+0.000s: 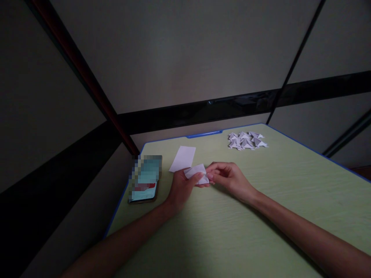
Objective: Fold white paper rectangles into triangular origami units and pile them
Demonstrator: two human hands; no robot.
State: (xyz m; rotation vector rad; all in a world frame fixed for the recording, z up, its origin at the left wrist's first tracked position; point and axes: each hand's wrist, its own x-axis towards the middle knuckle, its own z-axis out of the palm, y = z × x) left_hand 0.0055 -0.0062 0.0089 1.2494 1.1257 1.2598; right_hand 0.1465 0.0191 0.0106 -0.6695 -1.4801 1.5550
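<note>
Between my hands is a small piece of folded white paper, held a little above the table. My left hand grips it from the left, thumb on top and fingers underneath. At its right edge, my right hand pinches the paper between thumb and fingertips. The fine folds are too small to make out. Just behind my left hand lies a flat sheet of white paper. Several folded paper figures sit in two rows toward the back right.
A phone with a lit, partly blurred screen lies at the table's left edge. The light green table has a blue rim and a blue strip at its back edge. Behind it stand grey panels with a black band.
</note>
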